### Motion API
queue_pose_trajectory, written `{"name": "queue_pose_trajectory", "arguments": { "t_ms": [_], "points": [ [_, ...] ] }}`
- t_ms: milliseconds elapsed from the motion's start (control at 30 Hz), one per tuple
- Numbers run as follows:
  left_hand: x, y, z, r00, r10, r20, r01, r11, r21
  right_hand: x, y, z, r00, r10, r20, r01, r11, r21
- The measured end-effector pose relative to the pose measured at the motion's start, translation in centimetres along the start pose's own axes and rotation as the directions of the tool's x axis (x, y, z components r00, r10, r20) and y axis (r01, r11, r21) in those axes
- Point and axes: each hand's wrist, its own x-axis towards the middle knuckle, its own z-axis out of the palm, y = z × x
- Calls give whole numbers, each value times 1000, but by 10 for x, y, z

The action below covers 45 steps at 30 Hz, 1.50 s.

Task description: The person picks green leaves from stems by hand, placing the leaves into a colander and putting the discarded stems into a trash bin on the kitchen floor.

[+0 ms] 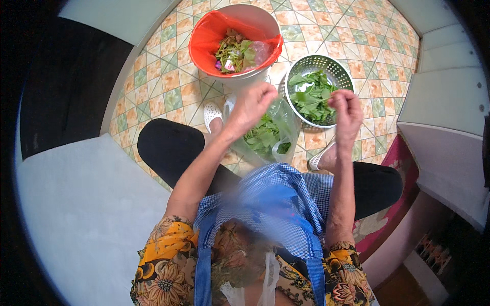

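My right hand [347, 111] is over the right rim of a round perforated colander [342, 74]. Its thumb and fingertips pinch the thin stem of a green leafy sprig [316, 101]. Loose leafy greens [312, 82] lie inside the colander. My left hand [250, 103], slightly blurred, hovers just below the bin, its fingers curled against the thumb; I see nothing between them. Under and beside that hand, a clear plastic bag [289, 124] sits open on the floor between my feet, with more leafy greens [264, 134] in it.
A white bin [260, 13] lined with a red plastic bag [203, 46] holds stems, leaves and scraps [233, 51]. Tiled floor [180, 99] lies underneath. Pale cabinets [448, 95] line the right side, near a red mat [398, 179]. A pale flat surface [88, 214] is at left.
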Motion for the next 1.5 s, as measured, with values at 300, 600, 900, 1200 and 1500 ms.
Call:
{"name": "queue_pose_trajectory", "arguments": {
  "t_ms": [300,600,900,1200,1500],
  "points": [
    [65,-40,-71,878,247,-409,23,833,552,5,104,-29,993,57,101,14,806,-592],
    [43,-15,-47,957,216,-194,-158,948,276,-98,170,76,854,288,433,41,793,-608],
    [3,-86,6,858,-46,511,-138,939,316,-62,76,60,765,310,564,-65,909,-412],
    [-5,-184,30,801,-356,481,-45,766,641,-50,59,32,812,300,501,-319,947,-51],
    [2,-196,11,742,-382,551,-27,804,594,-46,71,23,722,361,590,-262,932,-250]
  ]
}}
